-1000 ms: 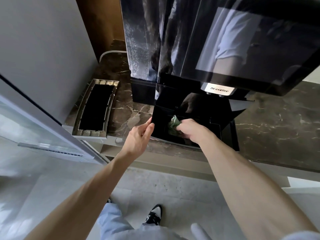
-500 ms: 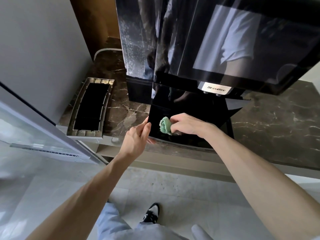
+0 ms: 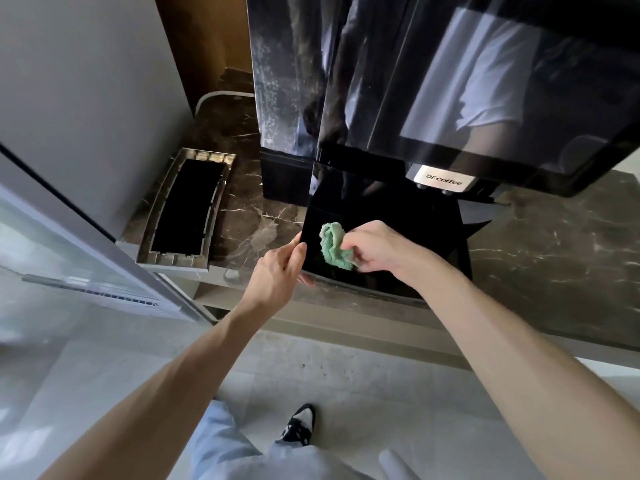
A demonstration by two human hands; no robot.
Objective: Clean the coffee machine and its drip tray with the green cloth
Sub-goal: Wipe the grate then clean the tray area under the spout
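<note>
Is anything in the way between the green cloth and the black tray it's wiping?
Nothing visible. The right hand holds the crumpled green cloth against the glossy black drip tray; the left hand only grips its left edge.

The machine [image 3: 450, 81] fills the upper right of the frame, standing on the table [image 3: 554, 258]. The tray [image 3: 443, 244] sits under it at centre, at the table's front edge. My left hand [image 3: 277, 271] holds the tray's left edge. My right hand [image 3: 377, 247] is inside the tray, holding the cloth [image 3: 332, 245] just to its left. The grate [image 3: 173, 259] lies on the table at centre left, apart from the tray.
</note>
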